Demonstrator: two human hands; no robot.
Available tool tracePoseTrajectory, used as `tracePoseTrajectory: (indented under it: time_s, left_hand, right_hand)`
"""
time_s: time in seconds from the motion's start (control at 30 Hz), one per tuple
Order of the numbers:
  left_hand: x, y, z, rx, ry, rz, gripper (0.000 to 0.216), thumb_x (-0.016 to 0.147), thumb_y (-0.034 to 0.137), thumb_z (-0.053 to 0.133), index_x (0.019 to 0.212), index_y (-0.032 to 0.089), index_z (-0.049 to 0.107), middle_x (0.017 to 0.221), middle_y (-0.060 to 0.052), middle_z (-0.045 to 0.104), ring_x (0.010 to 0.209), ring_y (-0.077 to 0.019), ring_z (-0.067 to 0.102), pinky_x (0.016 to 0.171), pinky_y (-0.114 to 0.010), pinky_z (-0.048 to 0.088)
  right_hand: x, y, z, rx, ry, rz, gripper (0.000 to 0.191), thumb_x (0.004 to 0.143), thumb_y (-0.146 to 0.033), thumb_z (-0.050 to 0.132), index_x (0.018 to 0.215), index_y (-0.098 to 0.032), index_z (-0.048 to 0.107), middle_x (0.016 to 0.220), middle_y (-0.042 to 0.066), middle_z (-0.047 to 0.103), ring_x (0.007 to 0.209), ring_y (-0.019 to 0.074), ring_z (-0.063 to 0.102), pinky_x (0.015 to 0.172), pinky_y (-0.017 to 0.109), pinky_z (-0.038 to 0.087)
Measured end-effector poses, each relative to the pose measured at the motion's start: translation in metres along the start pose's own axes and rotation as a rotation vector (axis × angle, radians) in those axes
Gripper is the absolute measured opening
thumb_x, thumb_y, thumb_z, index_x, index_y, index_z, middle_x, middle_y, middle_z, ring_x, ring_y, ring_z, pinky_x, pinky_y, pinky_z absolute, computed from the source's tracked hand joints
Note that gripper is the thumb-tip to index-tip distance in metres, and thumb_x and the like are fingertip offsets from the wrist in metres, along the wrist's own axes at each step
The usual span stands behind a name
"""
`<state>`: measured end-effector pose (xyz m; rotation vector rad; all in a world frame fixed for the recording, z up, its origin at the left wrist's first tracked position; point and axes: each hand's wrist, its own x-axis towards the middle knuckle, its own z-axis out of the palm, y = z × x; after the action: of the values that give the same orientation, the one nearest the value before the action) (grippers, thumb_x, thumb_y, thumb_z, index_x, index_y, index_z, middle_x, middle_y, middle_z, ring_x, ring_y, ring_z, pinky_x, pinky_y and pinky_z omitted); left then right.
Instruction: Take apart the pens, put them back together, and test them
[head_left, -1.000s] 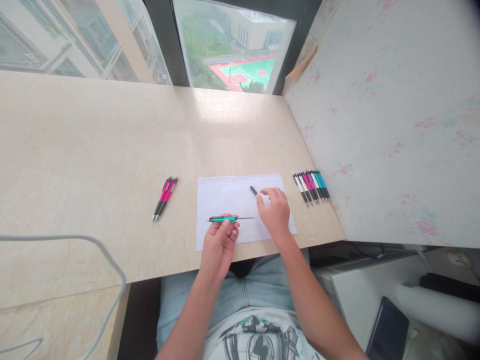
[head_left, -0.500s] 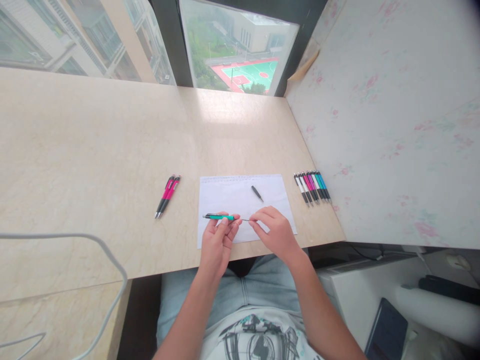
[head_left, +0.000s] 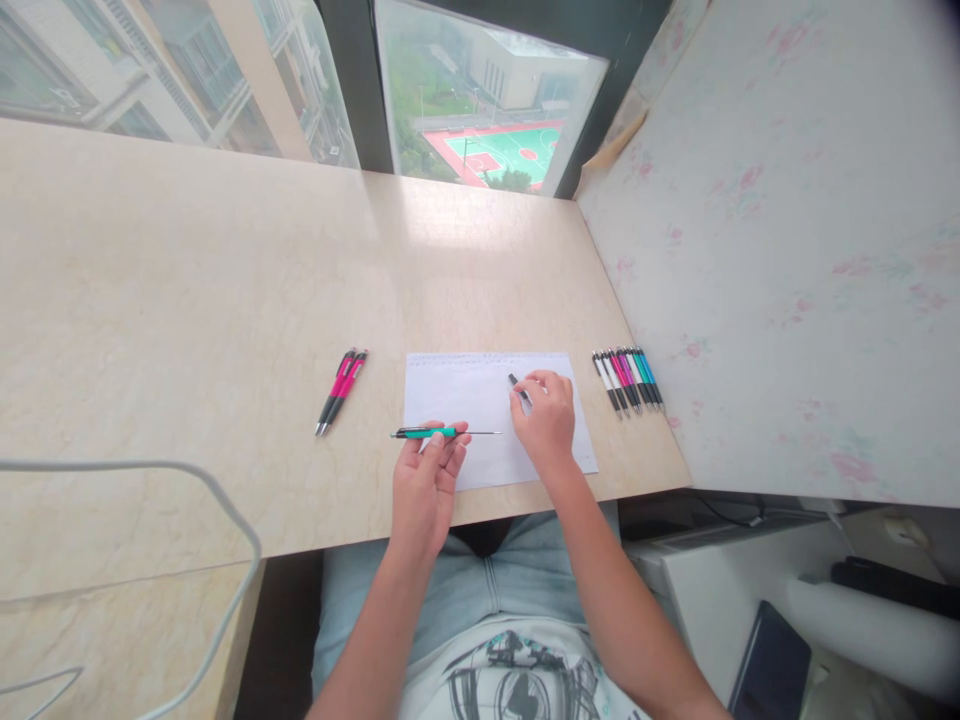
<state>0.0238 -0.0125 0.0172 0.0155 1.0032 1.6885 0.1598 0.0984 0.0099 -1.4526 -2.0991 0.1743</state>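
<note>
Left hand: the left hand (head_left: 427,480) has its thumb and fingers closed around a teal plastic pen barrel with a black clip (head_left: 426,433), the palm turned partly upward.
Pen barrel: held nearly level and roughly along the table's near edge, above the near left part of the paper; its clip end points left and reaches just past the paper's left side.
Refill: a thin, dark, straight pen refill (head_left: 484,433) sticks out of the barrel's right end, its tip in the air over the paper.
Right hand: the right hand (head_left: 547,418) is bent over the paper's right half, thumb and fingertips curled in around a short black tapered pen grip (head_left: 514,381).
Black grip: lies slantwise over the paper, partly covered by the fingers; whether it is pinched or merely touched is hard to make out.
Paper: a white rectangular sheet (head_left: 457,390) by the table's near edge, toward its right corner.
Pink pens: two pink pens with black grips (head_left: 342,390) lie side by side left of the paper, tips toward the near edge.
Pen row: a row of white, pink, purple and teal pens with black grips (head_left: 628,380) lies along the right edge.
Table: a beige, marble-patterned table (head_left: 225,290).
</note>
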Motion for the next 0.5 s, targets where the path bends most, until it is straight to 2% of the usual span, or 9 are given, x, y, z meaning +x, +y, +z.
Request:
tracePoseTrajectory:
  time_s: [0.07,0.17,0.27,0.4,0.5]
  left_hand:
    - [-0.001,0.000,0.001,0.003,-0.012,-0.007,0.022,0.081,0.025,0.073,0.099,0.018,0.063,0.101,-0.008,0.074,0.088,-0.0128,0.071,0.079,-0.021,0.055]
    - [-0.001,0.000,0.001,0.013,-0.023,-0.001,0.023,0.082,0.026,0.072,0.101,0.018,0.062,0.101,-0.008,0.074,0.088,-0.0133,0.071,0.080,-0.023,0.055]
    - [-0.001,0.000,0.002,0.043,-0.033,0.009,0.023,0.082,0.027,0.072,0.100,0.018,0.061,0.100,-0.008,0.074,0.087,-0.0135,0.071,0.081,-0.024,0.054]
    - [-0.003,-0.003,0.005,0.101,-0.059,0.010,0.024,0.081,0.028,0.072,0.099,0.018,0.060,0.099,-0.009,0.074,0.083,-0.0144,0.071,0.081,-0.027,0.054]
    - [-0.006,-0.005,0.007,0.137,-0.081,-0.001,0.026,0.081,0.029,0.072,0.100,0.017,0.060,0.099,-0.009,0.074,0.082,-0.0146,0.070,0.079,-0.028,0.054]
  right_hand:
    - [0.003,-0.001,0.003,-0.001,0.004,0.025,0.010,0.086,-0.020,0.060,0.092,-0.019,0.069,0.103,0.012,0.063,0.101,0.0260,0.051,0.089,0.040,0.045]
    - [-0.001,-0.005,-0.006,0.099,-0.019,0.051,0.013,0.089,-0.023,0.057,0.096,-0.019,0.068,0.101,0.010,0.064,0.099,0.0249,0.054,0.087,0.040,0.046]
    - [-0.014,-0.014,-0.023,0.325,-0.142,0.030,0.017,0.094,-0.025,0.050,0.094,-0.020,0.067,0.092,0.006,0.067,0.087,0.0200,0.059,0.074,0.032,0.049]
    - [-0.033,-0.024,-0.039,0.398,-0.324,-0.134,0.015,0.093,-0.023,0.053,0.096,-0.022,0.068,0.090,0.005,0.068,0.087,0.0191,0.060,0.081,0.032,0.048]
    - [-0.038,-0.020,-0.045,0.347,-0.345,-0.168,0.014,0.092,-0.019,0.055,0.091,-0.022,0.069,0.086,0.005,0.066,0.087,0.0198,0.059,0.080,0.032,0.048]
